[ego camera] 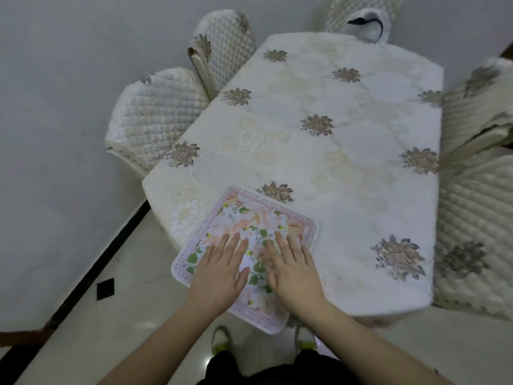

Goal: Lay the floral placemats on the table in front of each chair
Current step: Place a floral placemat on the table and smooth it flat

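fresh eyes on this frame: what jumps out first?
The bright floral placemat at the table's near edge, turned at an angle, with the left hand and right hand pressed flat on it side by side. Next, the white tablecloth dotted with brown flower motifs, filling the middle of the view. Quilted cream chairs ring the table on the left, far and right sides.

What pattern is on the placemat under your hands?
Peach flowers with green leaves, pink lettered border; head view.

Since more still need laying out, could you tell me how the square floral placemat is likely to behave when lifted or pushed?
The square floral placemat looks thin, so probably light and floppy. Its near corner overhangs the white embroidered tablecloth without drooping, suggesting some stiffness. Pushed, it might drag the cloth.
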### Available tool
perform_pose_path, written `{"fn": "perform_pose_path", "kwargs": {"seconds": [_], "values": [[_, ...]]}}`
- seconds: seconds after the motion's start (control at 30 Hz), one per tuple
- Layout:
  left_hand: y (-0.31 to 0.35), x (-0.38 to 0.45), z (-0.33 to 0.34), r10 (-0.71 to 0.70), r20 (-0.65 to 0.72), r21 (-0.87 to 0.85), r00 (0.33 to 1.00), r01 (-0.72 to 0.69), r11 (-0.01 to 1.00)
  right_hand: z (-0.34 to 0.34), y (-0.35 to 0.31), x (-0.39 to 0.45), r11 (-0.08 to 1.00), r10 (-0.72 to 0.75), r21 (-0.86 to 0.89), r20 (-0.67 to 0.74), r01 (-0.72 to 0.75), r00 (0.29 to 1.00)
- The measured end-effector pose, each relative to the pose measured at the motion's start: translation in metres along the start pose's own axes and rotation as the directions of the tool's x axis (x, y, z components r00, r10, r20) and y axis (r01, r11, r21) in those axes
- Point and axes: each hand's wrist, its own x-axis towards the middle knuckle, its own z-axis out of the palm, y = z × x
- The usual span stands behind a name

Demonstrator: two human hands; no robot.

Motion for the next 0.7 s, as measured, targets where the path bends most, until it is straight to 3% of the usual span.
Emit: {"fn": "perform_pose_path", "kwargs": {"seconds": [0.07, 0.27, 0.4, 0.57, 0.7], "values": [[-0.018, 0.006, 0.012, 0.098, 0.078, 0.008, 0.992, -0.099, 0.995, 0.009, -0.017, -0.005, 0.994, 0.104, 0.021, 0.028, -0.105, 0.994], [-0.052, 0.02, 0.017, 0.332, 0.102, -0.007, 0.938, -0.333, 0.943, 0.033, -0.043, -0.019, 0.936, 0.353, 0.047, -0.08, -0.35, 0.932], [-0.07, 0.029, 0.021, 0.384, 0.126, -0.004, 0.915, -0.386, 0.922, 0.047, -0.058, -0.02, 0.915, 0.403, 0.05, -0.124, -0.4, 0.907], [-0.08, 0.035, 0.03, 0.448, 0.108, 0.007, 0.887, -0.452, 0.892, 0.065, -0.067, -0.02, 0.882, 0.465, 0.121, -0.055, -0.456, 0.884], [-0.096, 0.042, 0.033, 0.421, 0.099, 0.002, 0.901, -0.424, 0.906, 0.068, -0.06, -0.01, 0.862, 0.498, 0.134, -0.056, -0.488, 0.865]]}}
